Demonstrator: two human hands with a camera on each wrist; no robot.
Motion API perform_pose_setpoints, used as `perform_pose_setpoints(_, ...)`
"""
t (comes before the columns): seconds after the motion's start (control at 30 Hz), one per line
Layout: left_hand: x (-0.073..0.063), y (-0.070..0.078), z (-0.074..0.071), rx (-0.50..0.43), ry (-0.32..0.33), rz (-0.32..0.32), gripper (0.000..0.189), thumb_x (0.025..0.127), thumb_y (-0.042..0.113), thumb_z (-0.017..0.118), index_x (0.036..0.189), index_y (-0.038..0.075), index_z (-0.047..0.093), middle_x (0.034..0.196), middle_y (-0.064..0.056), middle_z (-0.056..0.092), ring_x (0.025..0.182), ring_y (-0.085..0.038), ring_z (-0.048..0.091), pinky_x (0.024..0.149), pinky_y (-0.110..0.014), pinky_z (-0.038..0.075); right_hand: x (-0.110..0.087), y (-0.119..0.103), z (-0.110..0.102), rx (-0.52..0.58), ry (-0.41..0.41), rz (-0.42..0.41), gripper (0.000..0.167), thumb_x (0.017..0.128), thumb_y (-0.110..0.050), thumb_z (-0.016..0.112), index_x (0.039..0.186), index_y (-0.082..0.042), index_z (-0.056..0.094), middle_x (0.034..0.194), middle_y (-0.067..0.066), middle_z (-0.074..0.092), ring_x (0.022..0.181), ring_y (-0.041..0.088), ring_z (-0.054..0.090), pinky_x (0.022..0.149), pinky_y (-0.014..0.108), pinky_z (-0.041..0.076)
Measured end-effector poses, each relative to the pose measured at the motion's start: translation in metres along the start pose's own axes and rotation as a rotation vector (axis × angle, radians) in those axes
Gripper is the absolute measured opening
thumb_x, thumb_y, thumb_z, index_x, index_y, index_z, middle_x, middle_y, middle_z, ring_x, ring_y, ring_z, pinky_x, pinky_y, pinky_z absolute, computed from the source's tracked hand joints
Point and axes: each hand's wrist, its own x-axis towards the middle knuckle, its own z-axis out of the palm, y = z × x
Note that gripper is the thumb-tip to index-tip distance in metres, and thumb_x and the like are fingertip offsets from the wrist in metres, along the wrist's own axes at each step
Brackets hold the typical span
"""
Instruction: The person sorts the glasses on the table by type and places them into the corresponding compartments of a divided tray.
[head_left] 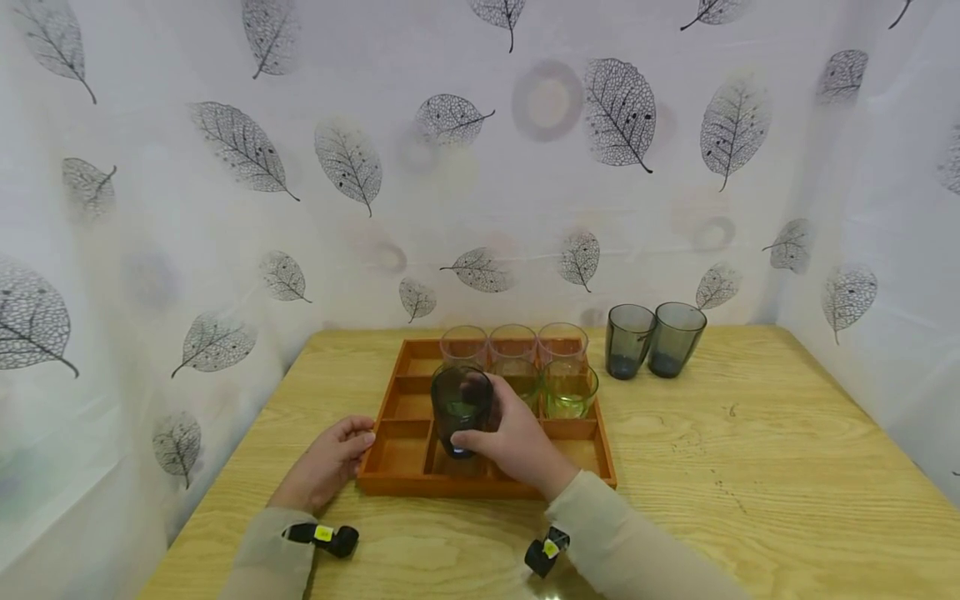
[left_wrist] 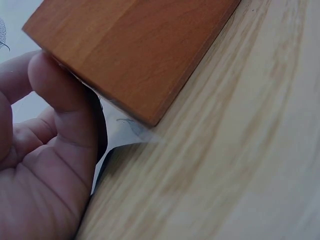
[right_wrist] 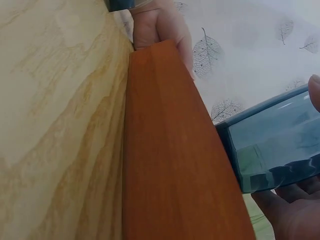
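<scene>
My right hand point(head_left: 517, 437) grips a dark grey glass point(head_left: 453, 400), thumb on its near side and fingers round the far side. The glass is over the front middle compartment of a wooden divided tray point(head_left: 480, 486); in the right wrist view its base sits right at the tray's front wall. My left hand point(head_left: 330, 458) holds the tray's left side near the front corner, fingers bent against the wood. Three clear glasses point(head_left: 464, 342) stand in the tray's back row. Two green-tinted glasses point(head_left: 568, 392) stand in the middle row, one partly hidden by my right hand.
Two more dark grey glasses point(head_left: 628, 342) stand side by side on the wooden table point(head_left: 750, 450), right of the tray. A white curtain point(head_left: 480, 200) with leaf prints hangs behind and along both sides of the table.
</scene>
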Motion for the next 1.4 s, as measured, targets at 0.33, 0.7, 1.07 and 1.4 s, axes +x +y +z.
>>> perform_pose_setpoints(0.33,-0.002,0.001,-0.001,-0.003,0.004,0.001,0.03,0.106,0.014,0.054,0.13,-0.001,0.044,0.103,-0.005,0.056,0.073,-0.013,0.051,0.064,-0.025,0.047,-0.003,0.005,0.001,0.0,-0.02,-0.007,0.076,0.085,-0.027,0.085,0.148,-0.021,0.042,0.138,0.005,0.055,0.118,0.025,0.06,0.092,0.043,0.053)
perform_pose_setpoints(0.7,-0.001,0.0,0.0,0.013,0.013,0.005,0.032,0.106,0.015,0.054,0.132,-0.002,0.043,0.104,-0.006,0.056,0.075,-0.013,0.052,0.065,-0.025,0.047,-0.008,0.011,0.005,-0.051,-0.075,0.056,0.075,0.085,-0.034,0.084,0.146,-0.021,0.043,0.135,0.004,0.057,0.107,0.023,0.062,0.072,0.039,0.057)
perform_pose_setpoints(1.07,0.001,0.0,0.001,0.023,0.018,-0.002,0.037,0.107,0.018,0.054,0.135,-0.002,0.041,0.107,-0.006,0.056,0.077,-0.014,0.052,0.066,-0.025,0.047,-0.007,0.014,0.007,-0.197,-0.074,0.126,0.09,0.079,-0.042,0.088,0.151,-0.02,0.039,0.135,0.0,0.057,0.115,0.019,0.061,0.097,0.047,0.049)
perform_pose_setpoints(1.4,0.001,-0.001,0.001,0.017,0.014,0.005,0.034,0.107,0.014,0.053,0.134,-0.003,0.041,0.106,-0.006,0.056,0.077,-0.014,0.052,0.066,-0.025,0.047,-0.006,0.018,0.01,-0.275,-0.055,0.108,0.092,0.078,-0.046,0.087,0.152,-0.02,0.038,0.139,0.0,0.055,0.12,0.022,0.058,0.1,0.051,0.046)
